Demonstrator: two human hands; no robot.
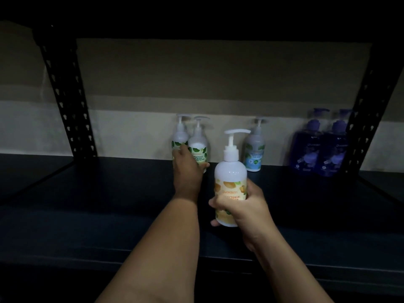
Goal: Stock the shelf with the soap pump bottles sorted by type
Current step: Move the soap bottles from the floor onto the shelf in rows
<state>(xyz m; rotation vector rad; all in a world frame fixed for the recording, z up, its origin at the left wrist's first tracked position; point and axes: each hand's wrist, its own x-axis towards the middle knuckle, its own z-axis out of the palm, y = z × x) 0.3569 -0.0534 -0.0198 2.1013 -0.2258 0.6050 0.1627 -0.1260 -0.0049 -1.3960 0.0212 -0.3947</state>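
Dim light; dark metal shelf (pixel 109 193) viewed from the head camera. The right hand (pixel 242 206) is seen with its grip closed round the lower body of a white pump bottle with an orange label (pixel 230 182), held upright above the front half of the shelf, nozzle pointing right. The left hand (pixel 185 165) is reached to the back, its grip curled round the front green-label bottle (pixel 197 147), which stands on the shelf touching a second green-label bottle (pixel 179 136) just behind and to its left. A blue-label bottle (pixel 254 149) is noted standing alone to the right. Two purple bottles (pixel 319 145) are set side by side at far right, beside the perforated upright (pixel 369 119).
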